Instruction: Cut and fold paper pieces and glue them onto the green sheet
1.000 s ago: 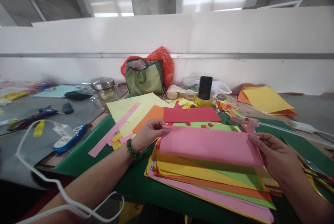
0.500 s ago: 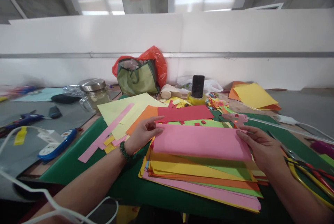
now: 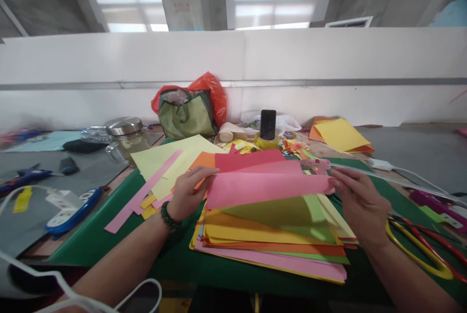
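Note:
A sheet of pink paper (image 3: 262, 189) is stretched between my two hands, its far edge bent back. My left hand (image 3: 191, 191) pinches its left end, and my right hand (image 3: 359, 201) grips its right end between thumb and fingers. Beneath it lies a stack of coloured paper (image 3: 270, 235) in yellow, orange, green and pink. A red sheet (image 3: 248, 159) lies just behind the pink one. Beyond my right fingers is a pink glue gun (image 3: 315, 166) with a small red light, partly covered. Scissors with yellow handles (image 3: 419, 254) lie beside my right wrist.
A green mat (image 3: 91, 230) covers the table. Pink strips (image 3: 146, 189) and pale yellow sheets lie left, near a glass jar (image 3: 127, 140) and a blue power strip (image 3: 75, 213). Behind stand a phone (image 3: 268, 124) and a green bag (image 3: 186, 116). Yellow and orange sheets (image 3: 345, 135) lie back right.
Both hands have lifted the pink paper slightly and tilted it, its right end now higher. More of the green sheet beneath shows. The whole view has shifted a little.

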Demonstrator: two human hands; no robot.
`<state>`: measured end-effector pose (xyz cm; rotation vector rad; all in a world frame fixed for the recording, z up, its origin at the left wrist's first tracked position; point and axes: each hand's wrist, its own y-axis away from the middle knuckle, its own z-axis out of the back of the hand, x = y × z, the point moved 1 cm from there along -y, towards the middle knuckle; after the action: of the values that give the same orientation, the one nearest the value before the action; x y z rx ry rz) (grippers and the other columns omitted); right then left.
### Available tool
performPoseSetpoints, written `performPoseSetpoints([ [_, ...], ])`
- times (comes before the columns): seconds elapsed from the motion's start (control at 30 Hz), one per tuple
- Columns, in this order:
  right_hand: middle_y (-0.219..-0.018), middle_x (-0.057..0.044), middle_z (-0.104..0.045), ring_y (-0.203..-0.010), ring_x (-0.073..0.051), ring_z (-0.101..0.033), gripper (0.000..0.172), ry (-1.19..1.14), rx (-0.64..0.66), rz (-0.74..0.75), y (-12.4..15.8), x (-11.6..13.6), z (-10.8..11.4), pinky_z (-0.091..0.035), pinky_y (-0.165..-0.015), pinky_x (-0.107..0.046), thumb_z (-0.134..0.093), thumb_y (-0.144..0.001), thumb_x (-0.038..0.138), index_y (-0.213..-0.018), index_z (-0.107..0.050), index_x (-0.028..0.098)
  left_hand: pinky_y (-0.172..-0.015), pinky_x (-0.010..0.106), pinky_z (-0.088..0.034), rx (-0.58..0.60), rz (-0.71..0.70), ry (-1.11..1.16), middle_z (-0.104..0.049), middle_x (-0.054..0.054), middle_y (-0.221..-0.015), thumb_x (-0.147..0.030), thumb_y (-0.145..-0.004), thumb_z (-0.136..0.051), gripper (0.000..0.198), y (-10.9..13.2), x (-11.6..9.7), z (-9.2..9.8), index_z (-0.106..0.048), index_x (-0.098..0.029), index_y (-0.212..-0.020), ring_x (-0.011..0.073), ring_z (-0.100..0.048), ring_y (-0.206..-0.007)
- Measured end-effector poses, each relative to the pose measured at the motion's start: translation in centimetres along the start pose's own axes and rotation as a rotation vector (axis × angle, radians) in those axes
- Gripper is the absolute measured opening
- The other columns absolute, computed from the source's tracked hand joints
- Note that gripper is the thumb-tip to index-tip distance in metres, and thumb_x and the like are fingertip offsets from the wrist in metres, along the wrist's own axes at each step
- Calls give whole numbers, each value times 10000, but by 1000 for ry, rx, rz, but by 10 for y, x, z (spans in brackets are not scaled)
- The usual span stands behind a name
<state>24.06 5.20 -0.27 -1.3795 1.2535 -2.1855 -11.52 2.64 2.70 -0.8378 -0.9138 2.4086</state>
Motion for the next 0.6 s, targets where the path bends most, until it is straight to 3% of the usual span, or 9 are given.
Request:
performPoseSetpoints([
  [0.1,-981,-30,-662,-882,-227,-632,167,19,-47,157,1,11,16,-522,-787,-396,-668,-798,254,-923,-729,346,-756,278,-531,-82,-275,-167,-733,53,-853,-175,-871,-473,240,5,-6,18,-701,-233,-917,167,-676,-824],
  [0.17,-934,-16,-681,-828,-211,-642,211,17,33,245,2,17,27,-520,-753,-377,-661,-793,205,-907,-728,369,-822,296,-525,-96,-423,-241,-735,33,-859,-132,-859,-502,258,13,-7,28,-693,-263,-972,180,-674,-904],
  [0.23,-888,-17,-707,-801,-206,-659,195,24,235,282,5,21,34,-530,-746,-366,-637,-800,206,-866,-733,363,-881,311,-506,-86,-489,-321,-733,23,-908,-110,-834,-566,306,24,-9,32,-671,-292,-1057,189,-658,-971],
  [0.3,-910,-38,-728,-826,-209,-680,161,36,521,223,11,21,36,-550,-736,-345,-600,-817,246,-821,-737,332,-979,375,-448,-34,-450,-425,-705,45,-1061,-149,-811,-629,366,36,-11,30,-644,-319,-1135,224,-615,-1080],
  [0.37,-984,-61,-732,-893,-216,-688,166,30,778,96,20,19,33,-562,-746,-329,-569,-827,284,-794,-731,297,-1077,467,-330,41,-368,-521,-606,87,-1268,-239,-803,-661,418,49,-16,23,-611,-327,-1209,283,-518,-1222],
  [0.43,-1043,-74,-724,-961,-227,-680,157,6,907,-39,28,16,30,-556,-794,-338,-563,-822,303,-788,-713,271,-1124,499,-222,139,-343,-541,-518,100,-1377,-321,-810,-654,452,59,-25,15,-581,-332,-1256,306,-443,-1293],
  [0.5,-1043,-75,-726,-982,-240,-674,132,-13,932,-143,33,14,28,-549,-810,-352,-579,-811,327,-789,-689,258,-1135,475,-201,279,-373,-474,-534,88,-1368,-379,-824,-633,449,63,-36,9,-572,-330,-1266,284,-453,-1286],
  [0.6,-985,-68,-741,-933,-257,-685,170,7,924,-240,32,12,27,-549,-784,-365,-592,-800,405,-800,-678,258,-1083,452,-314,528,-363,-300,-626,92,-1255,-475,-814,-618,487,61,-48,3,-574,-277,-1257,273,-525,-1206],
])
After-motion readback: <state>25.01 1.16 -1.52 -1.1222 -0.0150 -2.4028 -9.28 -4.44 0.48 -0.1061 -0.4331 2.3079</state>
